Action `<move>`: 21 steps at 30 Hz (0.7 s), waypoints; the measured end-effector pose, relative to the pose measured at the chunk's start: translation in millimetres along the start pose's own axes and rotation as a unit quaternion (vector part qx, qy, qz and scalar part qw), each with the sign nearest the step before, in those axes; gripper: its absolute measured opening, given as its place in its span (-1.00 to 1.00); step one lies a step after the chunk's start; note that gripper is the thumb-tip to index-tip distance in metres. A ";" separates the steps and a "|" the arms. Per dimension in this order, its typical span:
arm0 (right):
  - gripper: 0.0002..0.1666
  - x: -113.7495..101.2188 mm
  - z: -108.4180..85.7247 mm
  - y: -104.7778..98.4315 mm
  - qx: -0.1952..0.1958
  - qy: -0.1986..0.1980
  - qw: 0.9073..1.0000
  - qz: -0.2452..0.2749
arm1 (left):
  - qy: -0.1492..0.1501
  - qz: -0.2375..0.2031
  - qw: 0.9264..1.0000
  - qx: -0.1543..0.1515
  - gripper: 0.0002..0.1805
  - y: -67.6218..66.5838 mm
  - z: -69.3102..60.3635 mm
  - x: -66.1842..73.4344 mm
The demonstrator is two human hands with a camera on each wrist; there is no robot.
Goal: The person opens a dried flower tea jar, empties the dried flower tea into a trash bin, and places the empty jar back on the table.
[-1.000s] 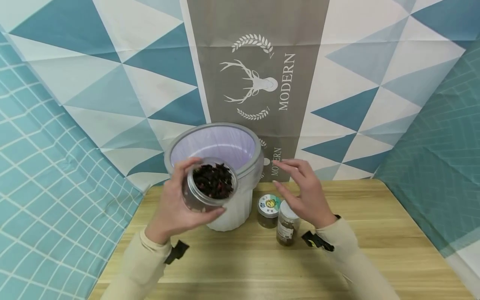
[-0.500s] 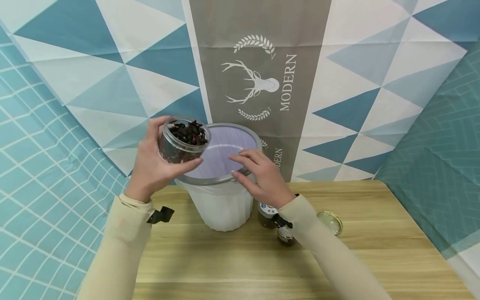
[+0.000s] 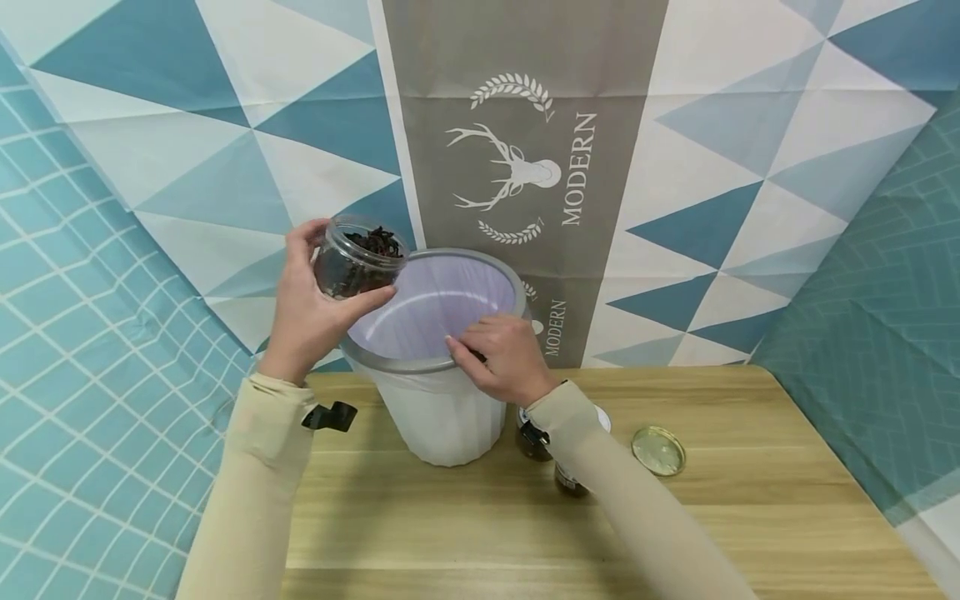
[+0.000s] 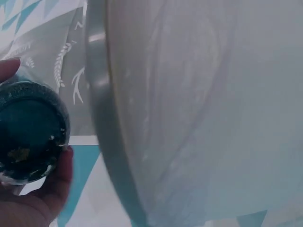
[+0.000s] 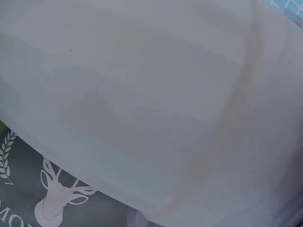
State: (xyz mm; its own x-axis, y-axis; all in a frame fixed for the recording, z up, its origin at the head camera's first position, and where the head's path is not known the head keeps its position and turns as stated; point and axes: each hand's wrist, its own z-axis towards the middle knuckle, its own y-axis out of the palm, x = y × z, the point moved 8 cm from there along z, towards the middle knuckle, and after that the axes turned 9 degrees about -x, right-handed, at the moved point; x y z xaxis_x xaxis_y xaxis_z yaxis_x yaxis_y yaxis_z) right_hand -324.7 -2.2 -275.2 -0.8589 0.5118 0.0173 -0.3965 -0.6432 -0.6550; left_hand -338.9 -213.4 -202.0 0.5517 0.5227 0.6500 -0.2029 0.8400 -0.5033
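Jar shifts from the front of the bin to its left rim

Since a second ago, the left hand carries the jar across to the bin's left side, and the right hand comes over to the bin's right front rim, its fingers now curled. Whether it grips the rim or just sits against it, I cannot tell. The left hand grasps the jar, slightly tilted, with dark dried leaves inside; the left wrist view shows it near the bin's rim, apart from it. A pale bag lines the bin. Right of the bin's foot, two pots stand partly hidden by the right sleeve; a round lid lies farther right. Bin, pots and lid rest on a wooden table.
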 end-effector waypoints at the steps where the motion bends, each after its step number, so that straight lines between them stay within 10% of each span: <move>1: -0.49 -0.1 0.2 1.1 0.004 -0.001 1.000 -0.006 | -0.007 -0.013 1.000 -0.005 0.07 2.0 0.0 -2.1; 21: -0.40 2.4 1.6 1.8 0.027 -0.006 0.999 -0.024 | -0.027 -0.032 0.998 -0.049 -0.05 0.2 12.9 1.3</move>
State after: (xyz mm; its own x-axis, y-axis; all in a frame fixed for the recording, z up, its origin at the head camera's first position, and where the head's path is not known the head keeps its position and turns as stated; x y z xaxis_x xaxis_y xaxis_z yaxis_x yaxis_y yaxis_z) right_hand -328.0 -3.0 -275.1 -0.8425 0.5358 0.0564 -0.4534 -0.6486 -0.6113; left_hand -348.6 -210.6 -193.9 0.5161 0.4769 0.7115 -0.0873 0.8557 -0.5101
